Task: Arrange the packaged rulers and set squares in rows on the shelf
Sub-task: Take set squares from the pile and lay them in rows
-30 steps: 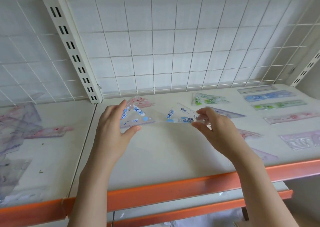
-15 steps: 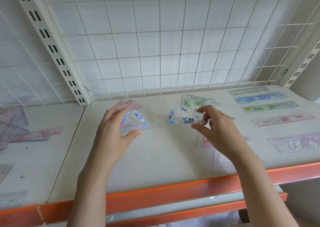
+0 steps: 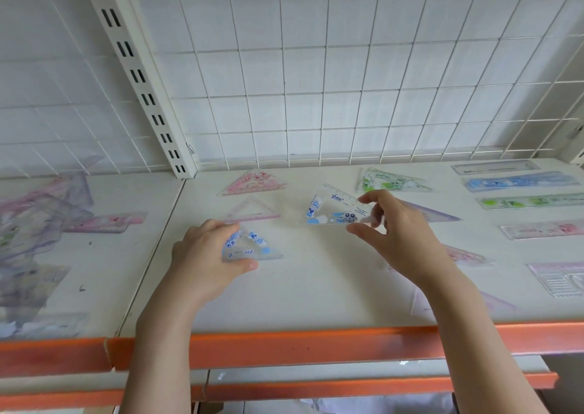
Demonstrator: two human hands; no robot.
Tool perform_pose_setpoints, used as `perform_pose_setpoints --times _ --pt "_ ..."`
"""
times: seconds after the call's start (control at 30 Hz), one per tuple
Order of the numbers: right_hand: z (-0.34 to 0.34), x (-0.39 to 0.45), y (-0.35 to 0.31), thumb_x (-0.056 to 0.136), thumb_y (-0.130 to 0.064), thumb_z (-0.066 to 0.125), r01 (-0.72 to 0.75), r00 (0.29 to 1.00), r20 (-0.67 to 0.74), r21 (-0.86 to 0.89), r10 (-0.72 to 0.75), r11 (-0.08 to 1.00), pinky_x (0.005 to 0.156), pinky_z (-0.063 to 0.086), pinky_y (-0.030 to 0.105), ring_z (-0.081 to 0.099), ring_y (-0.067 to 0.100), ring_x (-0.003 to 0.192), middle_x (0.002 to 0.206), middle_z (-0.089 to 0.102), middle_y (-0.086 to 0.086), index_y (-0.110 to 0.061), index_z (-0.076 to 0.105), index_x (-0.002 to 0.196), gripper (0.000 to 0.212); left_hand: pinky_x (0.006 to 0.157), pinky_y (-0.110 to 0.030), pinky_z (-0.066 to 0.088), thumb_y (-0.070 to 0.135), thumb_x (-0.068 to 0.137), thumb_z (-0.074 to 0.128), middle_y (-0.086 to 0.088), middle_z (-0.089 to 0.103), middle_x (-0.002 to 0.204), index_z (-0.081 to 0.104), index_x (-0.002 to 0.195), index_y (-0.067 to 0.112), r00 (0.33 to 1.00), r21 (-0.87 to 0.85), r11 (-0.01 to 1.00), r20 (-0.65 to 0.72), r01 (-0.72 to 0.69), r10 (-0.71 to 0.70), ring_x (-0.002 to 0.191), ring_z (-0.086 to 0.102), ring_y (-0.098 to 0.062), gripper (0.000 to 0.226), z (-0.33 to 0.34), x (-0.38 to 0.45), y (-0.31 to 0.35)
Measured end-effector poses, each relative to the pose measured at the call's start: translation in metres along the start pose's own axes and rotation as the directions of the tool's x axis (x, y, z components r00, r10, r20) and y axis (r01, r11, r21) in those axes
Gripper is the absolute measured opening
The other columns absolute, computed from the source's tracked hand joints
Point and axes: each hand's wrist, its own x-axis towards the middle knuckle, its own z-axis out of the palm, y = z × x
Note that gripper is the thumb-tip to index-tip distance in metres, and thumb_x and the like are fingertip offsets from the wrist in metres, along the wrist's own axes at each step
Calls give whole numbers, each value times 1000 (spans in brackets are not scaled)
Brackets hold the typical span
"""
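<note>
My left hand [image 3: 208, 255] pinches one blue set square [image 3: 249, 249] on the shelf [image 3: 316, 287]; my right hand [image 3: 398, 236] grips another [image 3: 331, 211]. Rulers [image 3: 518, 181] lie in rows beyond my right hand; loose packages [image 3: 38, 224] remain past my left.

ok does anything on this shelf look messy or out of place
Yes. On the neighbouring shelf section at far left, a pile of packaged rulers and set squares lies overlapping at mixed angles, unlike the straight rulers lined up at far right. A purple set square near the front edge lies partly under the right arm, apart from any row.
</note>
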Motion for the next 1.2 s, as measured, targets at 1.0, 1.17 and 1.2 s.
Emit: perform_pose_setpoints --times 1.0,1.17,1.2 --pt "-4 51 0 88 -45 58 125 992 69 -368 -107 922 89 36 35 51 24 108 116 65 -3 -20 54 125 45 99 -34 36 28 88 63 3 50 123 58 127 19 1000 14 999 -4 -29 29 118 45 -19 40 -1 11 -20" --pt "6 86 1 90 -48 53 135 985 157 -487 -65 863 96 30 36 44 22 118 124 60 -5 -23 51 129 47 97 -35 39 24 88 62 0 51 122 51 133 21 999 -35 999 -19 -30 29 116 49 -22 46 -7 11 -23" --pt "9 91 2 90 -48 52 138 983 177 -506 -55 851 97 30 36 43 22 119 125 59 -4 -22 51 129 47 96 -35 40 22 88 63 0 53 120 52 131 21 999 -56 998 -33 -27 25 114 50 -22 45 -9 11 -25"
